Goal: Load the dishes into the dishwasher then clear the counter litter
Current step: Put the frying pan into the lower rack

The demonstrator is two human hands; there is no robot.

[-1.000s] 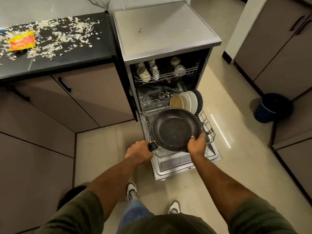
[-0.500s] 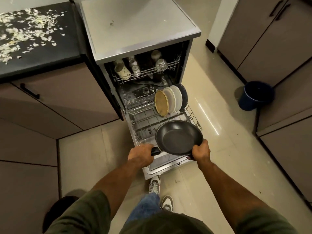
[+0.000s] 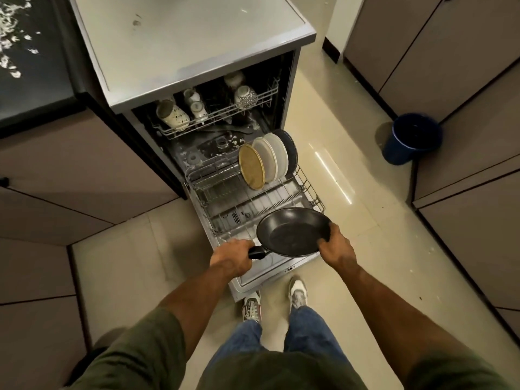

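A black frying pan (image 3: 291, 232) hangs over the front of the pulled-out lower rack (image 3: 308, 190) of the open dishwasher (image 3: 197, 46). My left hand (image 3: 235, 256) grips its black handle. My right hand (image 3: 336, 246) holds the pan's right rim. Several plates (image 3: 267, 161) stand on edge at the back right of that rack. Mugs and cups (image 3: 173, 115) sit upside down in the upper rack (image 3: 219, 114). White litter scraps (image 3: 9, 38) lie on the black counter at the far left.
A dark blue bucket (image 3: 412, 137) stands on the tiled floor to the right, by brown cabinets (image 3: 461, 60). More brown cabinet fronts (image 3: 70, 170) run along the left. My shoes (image 3: 274, 298) are at the foot of the lowered dishwasher door.
The pan has come lower and nearer the rack's front, tilting flatter, while the view has closed in on the dishwasher. Both hands keep their hold.
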